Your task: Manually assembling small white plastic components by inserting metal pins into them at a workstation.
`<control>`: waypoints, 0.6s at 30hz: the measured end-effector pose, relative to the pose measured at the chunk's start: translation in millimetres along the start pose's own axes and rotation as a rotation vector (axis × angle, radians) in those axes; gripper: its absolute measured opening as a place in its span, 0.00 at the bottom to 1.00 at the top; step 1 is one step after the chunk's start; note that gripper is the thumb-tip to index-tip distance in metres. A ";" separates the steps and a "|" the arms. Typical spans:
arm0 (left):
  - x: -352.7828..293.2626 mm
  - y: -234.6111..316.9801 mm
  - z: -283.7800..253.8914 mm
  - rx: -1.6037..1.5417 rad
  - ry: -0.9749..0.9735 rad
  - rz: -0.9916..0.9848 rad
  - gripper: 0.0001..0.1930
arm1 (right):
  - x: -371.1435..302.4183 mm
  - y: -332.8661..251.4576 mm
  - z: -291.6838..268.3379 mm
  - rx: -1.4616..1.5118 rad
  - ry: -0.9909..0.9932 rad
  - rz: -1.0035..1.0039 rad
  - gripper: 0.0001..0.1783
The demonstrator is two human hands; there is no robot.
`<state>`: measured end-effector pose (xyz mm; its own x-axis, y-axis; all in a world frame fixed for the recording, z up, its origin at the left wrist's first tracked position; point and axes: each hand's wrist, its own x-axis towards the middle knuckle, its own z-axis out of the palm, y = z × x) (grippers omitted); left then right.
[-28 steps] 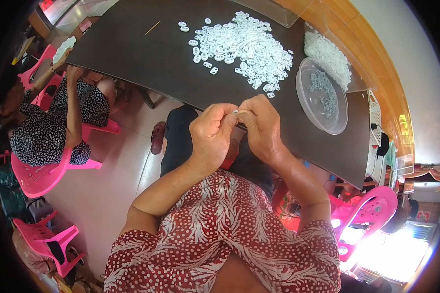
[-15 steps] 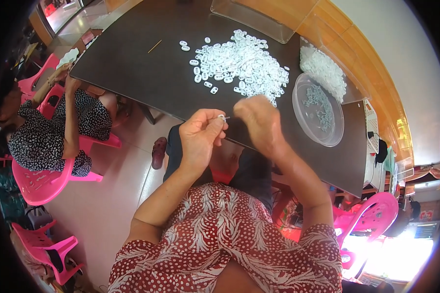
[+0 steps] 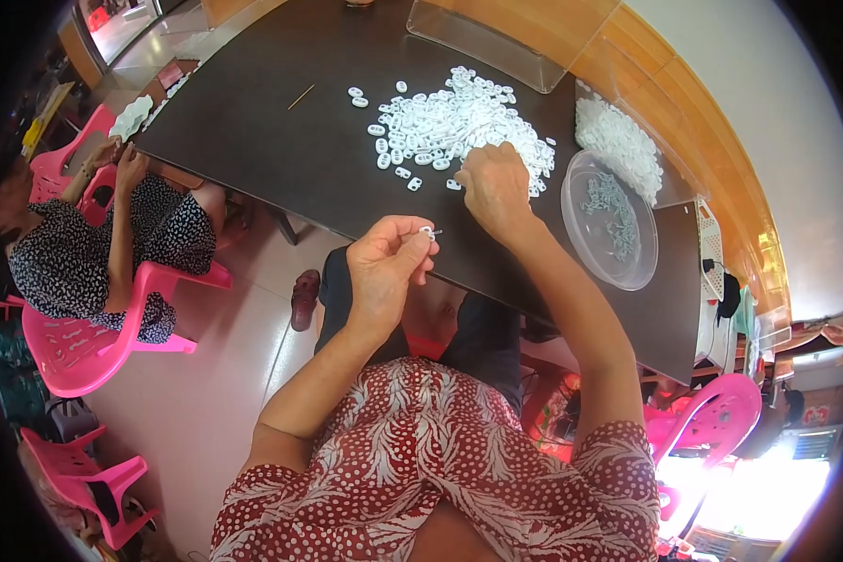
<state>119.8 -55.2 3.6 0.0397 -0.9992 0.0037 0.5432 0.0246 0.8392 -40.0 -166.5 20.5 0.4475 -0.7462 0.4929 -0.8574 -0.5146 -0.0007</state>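
Note:
My left hand (image 3: pixel 389 267) pinches a small white plastic piece (image 3: pixel 427 230) just off the table's near edge. A thin grey pin or screw sticks out of that piece toward the right. Farther forward, my right hand (image 3: pixel 498 190) reaches to the near side of the heap of white oval two-holed plastic pieces (image 3: pixel 450 117). Its fingers are curled down at a loose white piece (image 3: pixel 453 184) beside the heap. What lies under those fingertips, if anything, is hidden.
Right of the heap stands a round clear tub (image 3: pixel 581 239) with small grey screw-like parts (image 3: pixel 612 211). Behind it, a clear box holds white pieces (image 3: pixel 618 140). A thin stick (image 3: pixel 301 96) lies on the dark table (image 3: pixel 244 112). Another person (image 3: pixel 75 253) sits at the left on a pink chair (image 3: pixel 94 351).
My right hand has moved forward from beside the left hand to the heap's near edge. My left hand keeps its pinch on the white piece, almost unmoved.

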 end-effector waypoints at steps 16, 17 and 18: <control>-11.2 10.1 14.4 0.032 -0.039 0.011 0.10 | -35.8 -22.3 -61.5 1.548 -0.283 0.632 0.09; -12.2 9.7 15.7 0.028 -0.046 0.013 0.10 | -38.1 -22.7 -61.5 1.545 -0.301 0.643 0.10; -13.1 10.3 17.1 0.030 -0.047 0.013 0.10 | -40.2 -23.5 -61.8 1.541 -0.318 0.654 0.11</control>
<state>110.6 -42.4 21.5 0.0067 -0.9992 0.0400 0.5171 0.0377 0.8551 -53.6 -98.3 54.6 0.3398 -0.9338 -0.1120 0.0319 0.1305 -0.9909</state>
